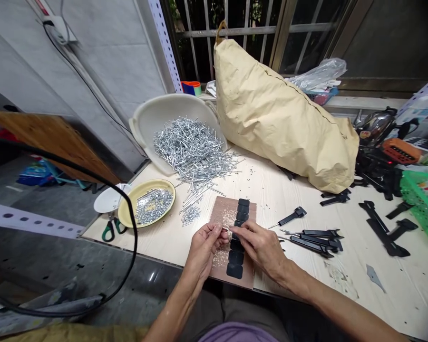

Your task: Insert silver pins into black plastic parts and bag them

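Observation:
Over a brown board (220,273), my left hand (207,244) and my right hand (262,244) meet, fingertips pinched together. Between them is a small thin silvery piece (226,228), mostly covered by the fingers, so its exact kind does not show. A column of black rounded-square pads (234,270) runs down the board under my right hand. Pale crumb-like bits (219,260) are scattered beside it. To the right lie several black plastic-handled pieces (312,243), some with thin metal rods sticking out toward my right hand.
A tipped white basin (146,116) spills a heap of metal pins (192,147). Left of the board are a yellow dish (123,209) of small metal parts and green-handled scissors (108,232). A big paper sack (271,109) lies behind; a green basket (419,209) stands right.

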Motion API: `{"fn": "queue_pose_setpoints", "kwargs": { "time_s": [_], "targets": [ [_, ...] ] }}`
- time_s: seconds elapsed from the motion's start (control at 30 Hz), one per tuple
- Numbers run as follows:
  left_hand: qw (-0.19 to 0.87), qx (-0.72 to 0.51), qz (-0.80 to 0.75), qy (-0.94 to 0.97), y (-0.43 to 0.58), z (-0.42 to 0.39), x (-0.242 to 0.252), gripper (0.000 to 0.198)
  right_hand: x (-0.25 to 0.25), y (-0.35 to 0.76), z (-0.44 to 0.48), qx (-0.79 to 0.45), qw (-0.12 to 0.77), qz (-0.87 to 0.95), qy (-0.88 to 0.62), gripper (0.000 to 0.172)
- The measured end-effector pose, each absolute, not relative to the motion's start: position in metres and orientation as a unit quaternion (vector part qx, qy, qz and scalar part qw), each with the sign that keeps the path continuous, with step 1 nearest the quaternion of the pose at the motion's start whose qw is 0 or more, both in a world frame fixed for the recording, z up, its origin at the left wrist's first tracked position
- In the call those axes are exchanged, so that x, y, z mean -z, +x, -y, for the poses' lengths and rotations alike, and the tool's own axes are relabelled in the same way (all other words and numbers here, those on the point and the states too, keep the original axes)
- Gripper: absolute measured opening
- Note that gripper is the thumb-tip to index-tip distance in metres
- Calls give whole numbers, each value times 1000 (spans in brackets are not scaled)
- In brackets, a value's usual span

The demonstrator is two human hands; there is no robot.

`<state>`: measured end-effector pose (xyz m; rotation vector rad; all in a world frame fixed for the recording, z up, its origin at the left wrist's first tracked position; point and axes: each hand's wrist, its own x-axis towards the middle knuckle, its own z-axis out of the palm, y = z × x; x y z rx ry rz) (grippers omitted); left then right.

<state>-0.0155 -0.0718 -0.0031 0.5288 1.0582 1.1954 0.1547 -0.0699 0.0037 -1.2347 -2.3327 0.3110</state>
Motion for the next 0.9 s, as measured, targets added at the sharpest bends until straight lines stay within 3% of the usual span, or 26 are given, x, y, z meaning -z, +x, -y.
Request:
{"fn": "queue_pose_setpoints", "kwargs": {
  "time_s": [0.2, 0.53, 0.73, 0.9],
  "targets": [
    [661, -534, -475, 231, -15, 70, 1, 28, -5, 154, 68, -94, 226, 853, -461, 32],
    [522, -503, -551, 413, -18, 69, 5, 20, -2, 150, 74, -116, 235, 821, -508, 20],
    [619, -477, -507, 363, -21, 64, 5, 24, -7, 153, 76, -83, 240, 818, -516, 19],
    [632, -485, -511, 324, -14, 63, 9, 29, -2, 154, 78, -35, 243, 821, -515, 21]
  ]
}}
